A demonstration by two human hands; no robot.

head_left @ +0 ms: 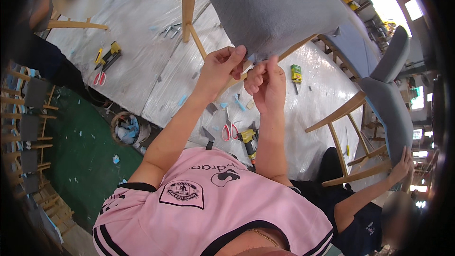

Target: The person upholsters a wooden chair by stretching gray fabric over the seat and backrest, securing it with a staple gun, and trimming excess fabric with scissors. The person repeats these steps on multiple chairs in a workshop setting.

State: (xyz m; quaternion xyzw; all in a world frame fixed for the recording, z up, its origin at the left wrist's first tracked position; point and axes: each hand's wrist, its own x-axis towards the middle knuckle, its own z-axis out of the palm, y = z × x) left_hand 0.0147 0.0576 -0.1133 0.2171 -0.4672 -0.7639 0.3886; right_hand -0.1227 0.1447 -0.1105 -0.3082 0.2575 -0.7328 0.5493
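A chair with a grey upholstered seat (279,9) and wooden legs stands tilted on the worktable in front of me. My left hand (225,68) is at the seat's near corner, its thumb and fingertips pinched on the grey fabric's edge. Just right of it, beneath the same corner, my right hand (266,84) has its fingers curled in and its thumb raised. Whatever those curled fingers hold is too small or hidden to make out. Between both hands a small light-blue scrap shows at the fabric's edge.
On the plastic-covered table (161,71) lie red-handled scissors (230,130), a yellow-black staple gun (249,142), a green-yellow box (296,73) and foam scraps. Another staple gun (111,54) lies left. A scrap bin (128,130) stands beside the table. Right, a co-worker's hand (403,163) touches another grey chair (388,109).
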